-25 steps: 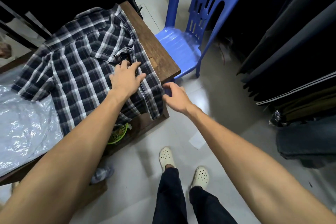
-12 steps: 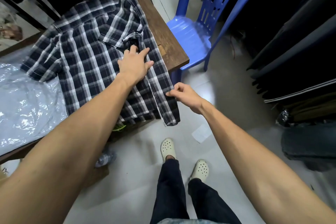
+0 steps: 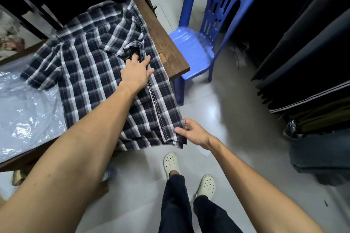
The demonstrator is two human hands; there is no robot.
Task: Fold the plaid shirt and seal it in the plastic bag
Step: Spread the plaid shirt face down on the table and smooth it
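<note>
- We are pressing our left hand [image 3: 136, 74], fingers flat, on the shirt [image 3: 91, 66], which is lying spread on the table [image 3: 166, 51], hem hanging over the near edge.
- Our right hand [image 3: 191, 131] is pinching the hem corner.
- We are judging the folding barely begun.
- The bag [image 3: 26, 108] is lying flat beside the shirt, waiting; bagging and sealing are remaining.

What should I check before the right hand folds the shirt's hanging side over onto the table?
1. Left hand presses flat on the plaid shirt: ok.
2. Right hand pinches the hem corner: ok.
3. Shirt lies wholly on the table: not ok, near edge hangs off.
4. Plastic bag within reach beside the shirt: ok.
5. Bag mouth open: cannot tell.
</note>
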